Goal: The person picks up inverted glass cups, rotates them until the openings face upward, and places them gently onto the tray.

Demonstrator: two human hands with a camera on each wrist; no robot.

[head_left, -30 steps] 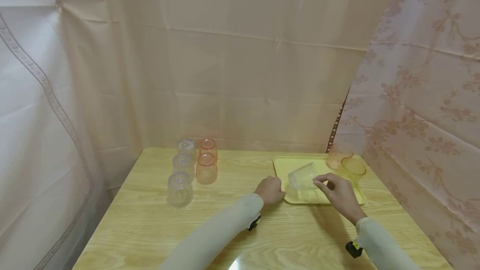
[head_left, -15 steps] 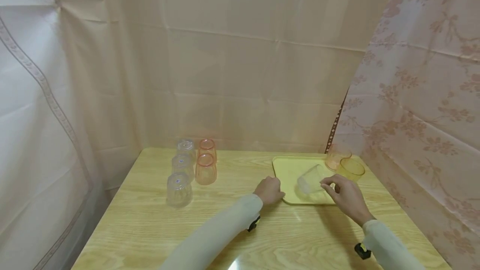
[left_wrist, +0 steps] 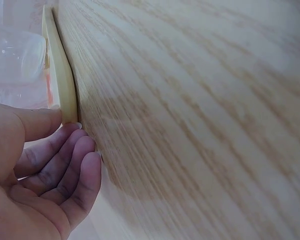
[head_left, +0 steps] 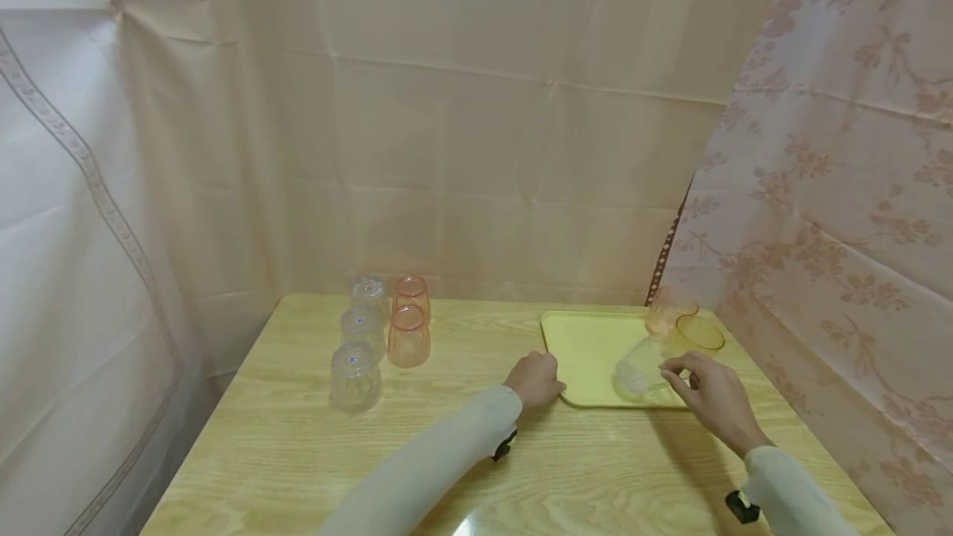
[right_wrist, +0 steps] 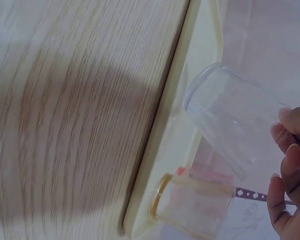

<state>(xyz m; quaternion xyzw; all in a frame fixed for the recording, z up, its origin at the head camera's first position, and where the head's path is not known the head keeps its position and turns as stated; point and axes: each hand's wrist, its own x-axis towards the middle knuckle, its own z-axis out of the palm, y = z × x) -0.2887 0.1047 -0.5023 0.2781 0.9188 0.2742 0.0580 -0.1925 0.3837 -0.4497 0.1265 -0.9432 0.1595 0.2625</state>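
Clear tapered tumbler (head_left: 639, 369), tilted over yellow rectangular tray (head_left: 586, 350), has shifted toward tray's right end, nearer yellow see-through tumbler (head_left: 696, 334); seemingly not yet set down. Right hand (head_left: 713, 394) pinches clear tumbler's rim; left hand (head_left: 533, 379) pinches tray's near-left corner.

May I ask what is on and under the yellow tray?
The tray holds a yellow cup and an orange cup; the right hand holds a tilted clear cup over it. Anything underneath is covered.

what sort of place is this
Probably a makeshift, screened-off work area: a plain sheet hangs behind a wood-grain table, and a floral sheet hangs along its right side.
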